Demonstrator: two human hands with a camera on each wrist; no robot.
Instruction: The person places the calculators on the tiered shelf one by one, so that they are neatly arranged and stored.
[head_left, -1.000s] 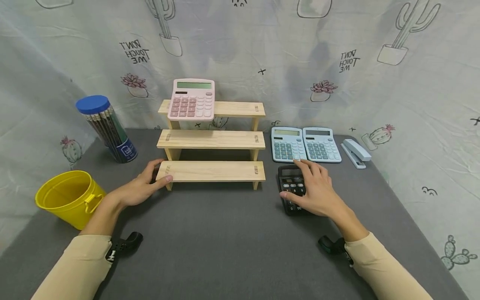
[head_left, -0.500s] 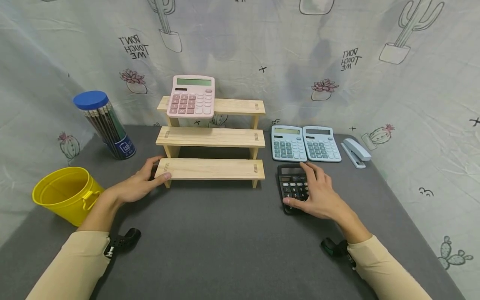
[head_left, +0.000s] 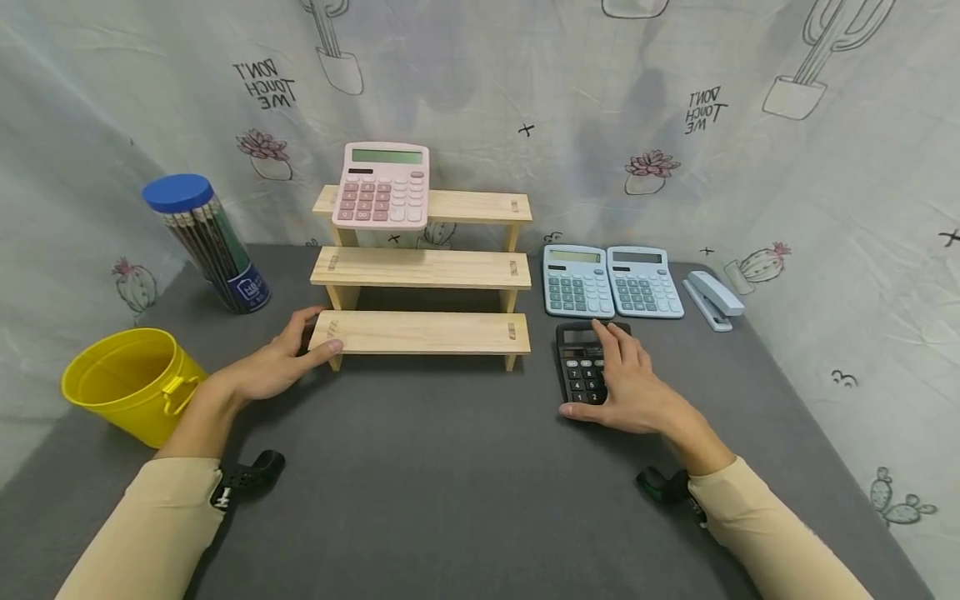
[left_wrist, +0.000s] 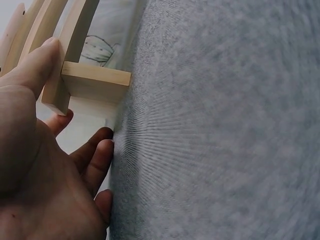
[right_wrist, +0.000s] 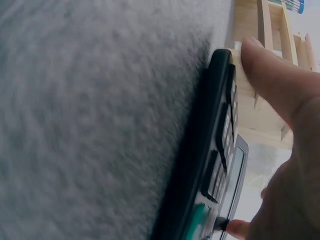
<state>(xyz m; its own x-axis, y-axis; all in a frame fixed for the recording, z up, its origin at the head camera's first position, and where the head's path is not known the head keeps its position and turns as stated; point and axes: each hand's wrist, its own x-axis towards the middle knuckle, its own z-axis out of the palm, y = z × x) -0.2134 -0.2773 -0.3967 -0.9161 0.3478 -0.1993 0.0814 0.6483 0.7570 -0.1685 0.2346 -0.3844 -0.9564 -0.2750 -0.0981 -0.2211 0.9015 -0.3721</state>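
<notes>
In the head view my left hand (head_left: 273, 362) is at the left end of the lowest step of a three-tier wooden shelf (head_left: 420, 333). Its thumb lies on the front of that plank and the fingers reach round the end; the left wrist view shows the index fingertip just behind the plank (left_wrist: 56, 97). On the right, my right hand (head_left: 637, 387) is spread over a black calculator (head_left: 581, 367) lying on the table. The thumb is by its near edge, fingertips by the screen end. In the right wrist view the thumb (right_wrist: 270, 75) stands apart from the keys.
A pink calculator (head_left: 382, 187) leans on the top tier. Two light blue calculators (head_left: 577, 283) lie behind the black one, beside a light blue stapler (head_left: 712, 300). At left stand a yellow bucket (head_left: 161, 400) and a blue-lidded pencil jar (head_left: 213, 242). A patterned cloth (head_left: 480, 83) hangs behind.
My right hand has shifted slightly on the black calculator, its thumb moving from the keys toward the near edge. The left hand stays at the shelf. The head view has tilted down a little.
</notes>
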